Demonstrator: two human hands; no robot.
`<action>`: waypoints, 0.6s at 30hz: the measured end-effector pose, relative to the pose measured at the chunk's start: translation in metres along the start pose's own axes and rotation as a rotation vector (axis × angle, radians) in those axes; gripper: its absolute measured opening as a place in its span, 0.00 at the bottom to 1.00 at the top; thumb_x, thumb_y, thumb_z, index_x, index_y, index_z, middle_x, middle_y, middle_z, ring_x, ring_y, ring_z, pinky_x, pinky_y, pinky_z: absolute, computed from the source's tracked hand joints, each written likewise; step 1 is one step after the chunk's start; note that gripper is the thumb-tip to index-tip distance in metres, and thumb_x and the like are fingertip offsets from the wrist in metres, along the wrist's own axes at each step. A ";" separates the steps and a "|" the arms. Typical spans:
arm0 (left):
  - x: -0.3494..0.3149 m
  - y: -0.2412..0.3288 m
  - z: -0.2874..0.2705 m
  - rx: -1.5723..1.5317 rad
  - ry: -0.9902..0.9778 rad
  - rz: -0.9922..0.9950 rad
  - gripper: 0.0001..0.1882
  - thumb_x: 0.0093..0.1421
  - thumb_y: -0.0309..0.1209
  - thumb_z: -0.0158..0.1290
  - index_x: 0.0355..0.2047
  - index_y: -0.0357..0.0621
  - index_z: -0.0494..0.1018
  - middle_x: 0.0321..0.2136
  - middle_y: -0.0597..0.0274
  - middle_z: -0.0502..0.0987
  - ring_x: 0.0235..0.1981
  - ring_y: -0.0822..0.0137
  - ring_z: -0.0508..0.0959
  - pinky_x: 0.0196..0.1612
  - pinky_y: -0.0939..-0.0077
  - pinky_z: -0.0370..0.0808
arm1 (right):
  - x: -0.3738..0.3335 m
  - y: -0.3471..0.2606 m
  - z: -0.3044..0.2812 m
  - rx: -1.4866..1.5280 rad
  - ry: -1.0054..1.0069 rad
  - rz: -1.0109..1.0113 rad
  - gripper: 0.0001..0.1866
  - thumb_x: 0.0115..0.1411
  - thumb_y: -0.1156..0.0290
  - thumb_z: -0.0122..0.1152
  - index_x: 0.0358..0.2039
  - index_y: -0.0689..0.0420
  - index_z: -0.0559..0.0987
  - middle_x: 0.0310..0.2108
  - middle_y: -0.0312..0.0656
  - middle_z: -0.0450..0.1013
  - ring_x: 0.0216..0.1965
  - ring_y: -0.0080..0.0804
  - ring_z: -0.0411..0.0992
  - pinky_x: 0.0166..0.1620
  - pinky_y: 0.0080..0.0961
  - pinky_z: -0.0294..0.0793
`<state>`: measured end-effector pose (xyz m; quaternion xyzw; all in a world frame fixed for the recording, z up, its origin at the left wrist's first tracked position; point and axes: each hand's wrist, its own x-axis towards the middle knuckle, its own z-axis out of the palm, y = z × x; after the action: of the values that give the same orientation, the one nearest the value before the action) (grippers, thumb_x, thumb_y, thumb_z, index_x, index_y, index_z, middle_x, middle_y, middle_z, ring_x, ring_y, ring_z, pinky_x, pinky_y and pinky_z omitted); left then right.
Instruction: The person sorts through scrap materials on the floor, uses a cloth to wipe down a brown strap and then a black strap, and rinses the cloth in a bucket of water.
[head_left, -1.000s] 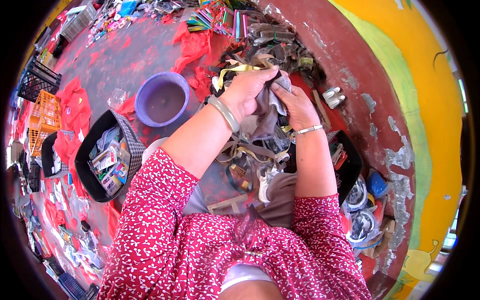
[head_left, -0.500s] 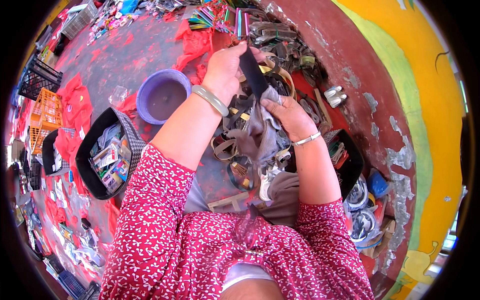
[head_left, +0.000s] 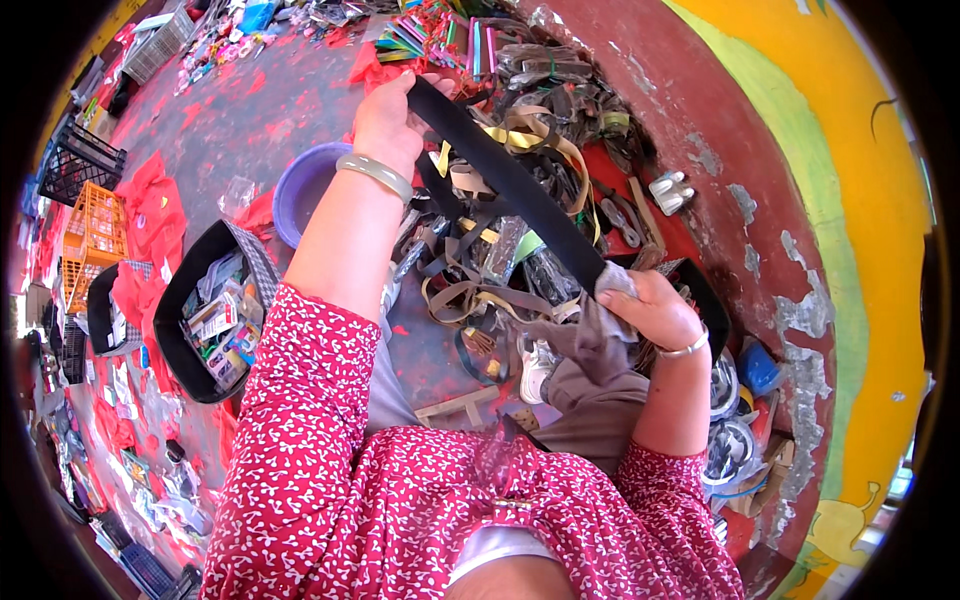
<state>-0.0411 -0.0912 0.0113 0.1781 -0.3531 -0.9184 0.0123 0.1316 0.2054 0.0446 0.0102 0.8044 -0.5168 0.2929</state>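
Observation:
A black strap, like a belt, (head_left: 510, 185) stretches taut on a slant between my two hands. My left hand (head_left: 388, 122) is closed on its upper end; some fingers are hidden behind the strap. At the lower right, my right hand (head_left: 655, 308) grips a grey cloth (head_left: 600, 335) wrapped round the strap, with the cloth's loose part hanging below. Beneath the strap lies a pile of tangled belts (head_left: 490, 295) in brown, tan and black, some with yellow parts and some in clear wrapping.
Left of my left arm stands a purple basin (head_left: 290, 205), partly hidden by the arm. A black-lined box (head_left: 175, 335) of small packages sits nearer. Orange crates (head_left: 95, 225) are at far left. A peeling red wall (head_left: 700, 130) bounds the right side, with white shoe-like items (head_left: 670, 190) by it.
My hands have moved apart, left hand up and leftward, right hand down and rightward. The cloth has slid along, and a longer stretch of the black strap shows.

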 end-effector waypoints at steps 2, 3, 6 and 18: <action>0.002 -0.006 -0.002 0.042 -0.003 0.019 0.14 0.64 0.32 0.40 0.33 0.32 0.68 0.32 0.47 0.76 0.36 0.55 0.78 0.41 0.65 0.76 | -0.005 0.002 -0.009 -0.036 -0.010 -0.074 0.10 0.57 0.69 0.57 0.33 0.63 0.75 0.23 0.26 0.67 0.25 0.12 0.60 0.26 0.15 0.62; 0.001 -0.018 0.003 0.073 -0.006 0.040 0.14 0.64 0.33 0.38 0.33 0.33 0.68 0.31 0.48 0.76 0.35 0.57 0.78 0.39 0.66 0.76 | -0.006 0.005 -0.014 -0.016 0.002 -0.064 0.10 0.57 0.69 0.57 0.34 0.63 0.75 0.23 0.25 0.67 0.25 0.11 0.60 0.27 0.15 0.62; 0.000 -0.047 0.003 0.079 -0.028 -0.112 0.15 0.64 0.40 0.39 0.35 0.40 0.66 0.32 0.51 0.75 0.34 0.61 0.77 0.34 0.70 0.76 | 0.006 0.018 -0.021 0.148 0.074 -0.174 0.10 0.57 0.68 0.57 0.35 0.62 0.76 0.25 0.25 0.68 0.27 0.12 0.62 0.31 0.13 0.64; -0.084 -0.092 0.036 0.373 -0.682 -0.586 0.29 0.53 0.56 0.52 0.39 0.41 0.72 0.33 0.63 0.75 0.37 0.69 0.74 0.41 0.76 0.70 | 0.079 0.000 0.011 0.768 0.186 -0.276 0.15 0.59 0.64 0.56 0.41 0.61 0.74 0.35 0.33 0.72 0.34 0.19 0.69 0.39 0.17 0.68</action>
<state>0.0354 0.0131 0.0026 -0.0418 -0.4309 -0.8102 -0.3952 0.0718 0.1736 0.0029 0.0573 0.5702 -0.8104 0.1221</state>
